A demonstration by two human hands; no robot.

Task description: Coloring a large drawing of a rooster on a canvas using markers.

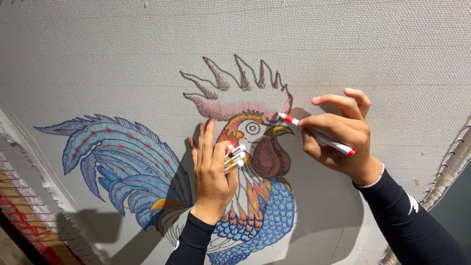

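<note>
Black sleeves (pixel 407 221) sat closest to the camera, both arms reaching up onto a stretched canvas (pixel 373 44) with a drawn rooster (pixel 245 162). Left hand (pixel 212 169) lay flat on the rooster's neck, fingers pressed together and extended, thumb clamping a bundle of spare markers (pixel 235 158) against the palm. Right hand (pixel 343 137) pinched a red marker (pixel 314 133) between thumb and fingers, index finger and another raised off it, tip touching the lower right edge of the pink comb (pixel 235 105), just above the yellow beak (pixel 278 130). Step in hand looked like colouring the comb: its base was pink-red, the upper points only outlined and lightly shaded. Next move likely called for short strokes kept inside the comb outline, left hand bracing the cloth. Tail feathers (pixel 117 162) and breast were blue, already filled. Canvas edge (pixel 449 167) was laced to a frame at right.
</note>
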